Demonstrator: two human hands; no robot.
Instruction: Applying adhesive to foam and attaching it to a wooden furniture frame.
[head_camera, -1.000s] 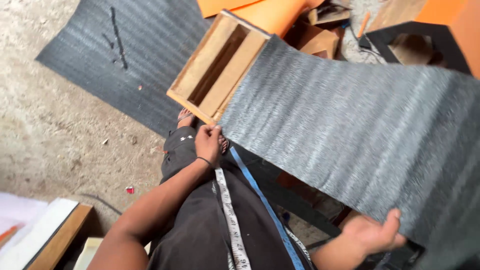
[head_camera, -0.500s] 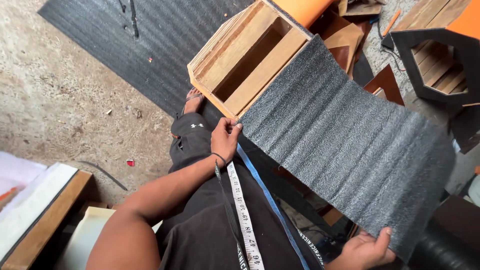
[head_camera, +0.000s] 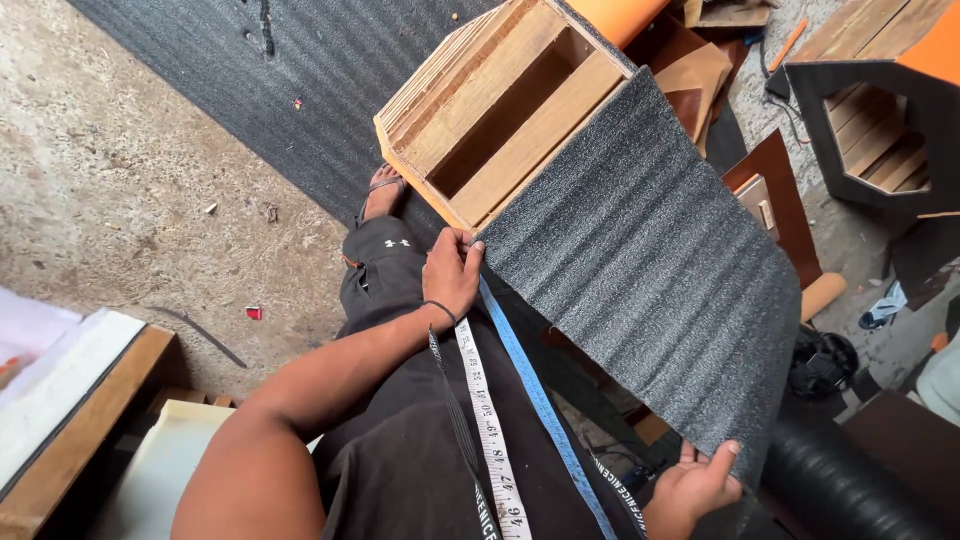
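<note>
A dark grey ribbed carpet sheet (head_camera: 645, 270) lies stretched over a wooden box frame (head_camera: 495, 110). My left hand (head_camera: 452, 272) pinches the sheet's near left corner against the box edge. My right hand (head_camera: 695, 485) grips the sheet's lower right corner at the bottom of the view. A white and blue measuring tape (head_camera: 495, 420) hangs down my front over my dark clothing. My foot in a sandal (head_camera: 382, 192) stands just below the box.
A large grey carpet piece (head_camera: 300, 80) covers the dirt floor behind. An orange and black wooden cabinet (head_camera: 880, 110) stands at the top right, brown boards (head_camera: 770, 180) beside it. A black ribbed roll (head_camera: 850, 490) lies bottom right. A white-topped wooden board (head_camera: 70, 400) sits at left.
The view has shifted so the box and sheet sit higher and nearer. Both hands have kept their hold on the sheet's corners, and the right hand shows more fully.
</note>
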